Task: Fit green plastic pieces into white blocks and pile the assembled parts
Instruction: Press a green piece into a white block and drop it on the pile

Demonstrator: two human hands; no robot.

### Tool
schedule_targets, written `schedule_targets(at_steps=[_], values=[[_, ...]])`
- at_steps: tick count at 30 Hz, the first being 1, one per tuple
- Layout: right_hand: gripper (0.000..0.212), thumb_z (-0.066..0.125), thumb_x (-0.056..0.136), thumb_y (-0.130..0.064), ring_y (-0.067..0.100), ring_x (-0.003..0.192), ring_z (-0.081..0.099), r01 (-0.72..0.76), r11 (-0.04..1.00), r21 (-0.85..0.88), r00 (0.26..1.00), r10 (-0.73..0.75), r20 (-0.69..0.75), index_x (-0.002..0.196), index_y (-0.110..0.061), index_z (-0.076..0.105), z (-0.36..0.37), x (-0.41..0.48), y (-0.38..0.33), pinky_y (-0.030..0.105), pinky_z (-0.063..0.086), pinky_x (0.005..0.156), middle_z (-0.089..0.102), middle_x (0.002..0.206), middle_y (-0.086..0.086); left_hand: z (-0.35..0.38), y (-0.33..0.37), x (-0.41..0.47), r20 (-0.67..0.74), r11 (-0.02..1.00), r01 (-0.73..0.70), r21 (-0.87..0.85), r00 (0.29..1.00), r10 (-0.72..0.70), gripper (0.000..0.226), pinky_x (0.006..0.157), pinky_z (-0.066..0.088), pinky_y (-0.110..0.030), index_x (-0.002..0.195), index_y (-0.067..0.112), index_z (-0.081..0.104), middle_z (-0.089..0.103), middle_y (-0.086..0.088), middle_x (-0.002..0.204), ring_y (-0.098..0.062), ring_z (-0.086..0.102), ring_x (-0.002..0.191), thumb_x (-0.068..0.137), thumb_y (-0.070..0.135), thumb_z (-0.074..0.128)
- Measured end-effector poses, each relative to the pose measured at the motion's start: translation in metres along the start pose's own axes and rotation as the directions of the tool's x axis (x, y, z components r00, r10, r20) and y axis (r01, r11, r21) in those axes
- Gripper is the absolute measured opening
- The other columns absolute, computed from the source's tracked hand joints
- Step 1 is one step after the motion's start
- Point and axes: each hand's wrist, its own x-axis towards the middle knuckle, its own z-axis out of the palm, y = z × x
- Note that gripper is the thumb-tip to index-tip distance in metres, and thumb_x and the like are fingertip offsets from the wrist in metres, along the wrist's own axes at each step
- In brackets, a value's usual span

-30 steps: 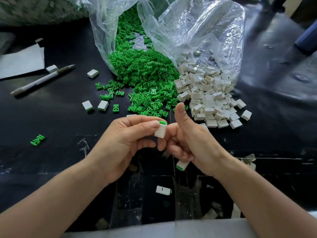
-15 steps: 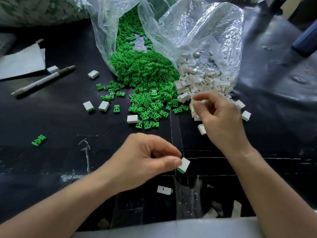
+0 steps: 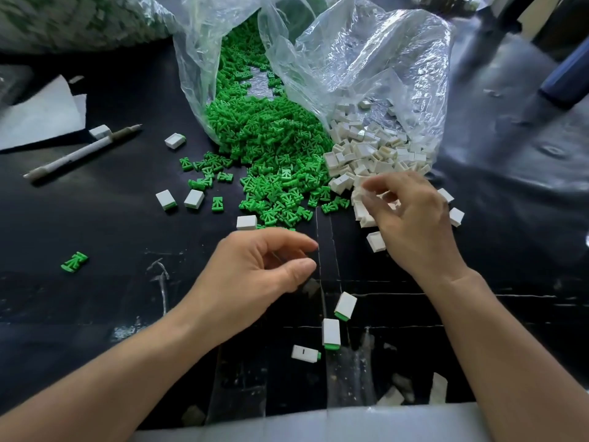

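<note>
A heap of green plastic pieces (image 3: 271, 161) spills from a clear bag (image 3: 197, 100) onto the black table. Beside it, white blocks (image 3: 366, 151) spill from a second clear bag (image 3: 366, 59). My right hand (image 3: 411, 221) reaches into the near edge of the white heap, where thumb and forefinger pinch a white block; the fingertips are blurred. My left hand (image 3: 261, 272) hovers over the table, its fingers loosely curled and holding nothing. Three assembled parts, white with a green end, lie close together near me: one (image 3: 345, 306) tilted, one (image 3: 331, 333) and one (image 3: 305, 353).
A pen (image 3: 79, 153) and white paper (image 3: 38, 116) lie at the left. Loose blocks (image 3: 165, 199) (image 3: 193, 198) (image 3: 175, 140) (image 3: 246, 222) and a stray green piece (image 3: 74, 261) dot the table. A blue object (image 3: 567, 78) stands at the far right. A pale ledge (image 3: 318, 422) runs along the near edge.
My left hand carried the assembled part down from between both hands and let it go near the other two. My right hand moved forward into the white blocks.
</note>
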Motion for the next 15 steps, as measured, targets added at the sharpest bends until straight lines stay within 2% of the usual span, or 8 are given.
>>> schedule_targets(at_steps=[1,3,7,9,12,15], values=[[0.013,0.066,0.083,-0.016,0.002,0.078,0.055,0.025,0.996,0.088,1.000,-0.025,0.007,0.096,-0.016,0.068,0.000,-0.002,-0.004,0.011,0.042,0.074,0.057,0.084,-0.015,-0.001,-0.001,0.001,-0.043,1.000,0.003,0.005,0.999,-0.003,0.019,0.050,0.042,-0.008,0.086,0.033,0.069,0.070,0.009,0.074,-0.005,0.061,0.058,0.068,0.028,0.070],[0.015,0.068,0.081,-0.013,-0.002,0.075,0.055,0.056,0.972,0.228,0.995,-0.074,0.069,0.095,-0.019,0.068,0.003,-0.007,-0.011,0.005,0.039,0.067,0.057,0.082,-0.021,-0.003,-0.002,0.003,-0.100,1.000,0.011,0.007,0.995,-0.011,0.031,0.052,0.044,-0.009,0.092,0.038,0.066,0.069,0.009,0.083,-0.005,0.063,0.062,0.072,0.016,0.074],[0.014,0.072,0.077,-0.008,0.002,0.066,0.052,0.118,0.935,0.333,0.968,-0.183,0.170,0.086,-0.013,0.062,0.014,-0.019,-0.022,0.008,0.039,0.060,0.058,0.073,-0.011,-0.002,-0.002,0.004,-0.106,0.999,0.038,-0.029,0.994,-0.041,0.042,0.062,0.050,-0.013,0.097,0.040,0.062,0.067,0.008,0.091,-0.003,0.067,0.070,0.072,0.008,0.074],[0.012,0.070,0.077,-0.007,0.000,0.064,0.051,0.153,0.930,0.335,0.951,-0.230,0.205,0.085,-0.011,0.062,0.017,-0.022,-0.024,0.009,0.039,0.059,0.056,0.071,-0.013,-0.001,-0.002,0.004,-0.088,0.999,0.044,-0.012,0.995,-0.045,0.038,0.064,0.052,-0.014,0.095,0.036,0.065,0.069,0.007,0.088,-0.004,0.067,0.070,0.072,0.007,0.074],[0.006,0.067,0.079,-0.006,-0.005,0.063,0.051,0.196,0.908,0.371,0.925,-0.297,0.238,0.084,-0.008,0.064,0.019,-0.024,-0.025,0.007,0.037,0.059,0.055,0.072,-0.016,-0.002,-0.003,0.005,-0.084,0.999,0.046,0.000,0.995,-0.046,0.021,0.060,0.053,-0.019,0.087,0.024,0.071,0.070,0.008,0.071,-0.006,0.065,0.064,0.074,0.007,0.072],[0.007,0.062,0.080,-0.010,-0.009,0.064,0.051,0.204,0.903,0.379,0.917,-0.312,0.250,0.085,-0.007,0.066,0.021,-0.025,-0.026,0.005,0.036,0.060,0.054,0.073,-0.019,-0.003,-0.003,0.005,-0.119,0.999,0.050,-0.002,0.992,-0.050,0.015,0.055,0.054,-0.021,0.078,0.024,0.072,0.070,0.001,0.065,-0.010,0.066,0.060,0.074,0.009,0.072]])
